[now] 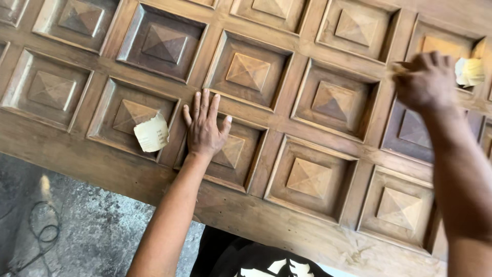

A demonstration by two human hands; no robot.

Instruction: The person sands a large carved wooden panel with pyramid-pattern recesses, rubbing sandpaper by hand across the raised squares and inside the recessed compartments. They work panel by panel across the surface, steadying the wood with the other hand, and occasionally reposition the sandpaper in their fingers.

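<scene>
Left hand [204, 128]: lay flat, fingers [205, 102] spread, holding nothing, on the carved wooden door panel [287, 87].
Right hand [426, 81]: blurred, curled shut on a pale sandpaper piece [470, 72].
Loose sandpaper scrap [151, 133]: just left of the left hand.

No packages, labels, signs or screens show anywhere on or around the carved wooden door [287, 123].
</scene>
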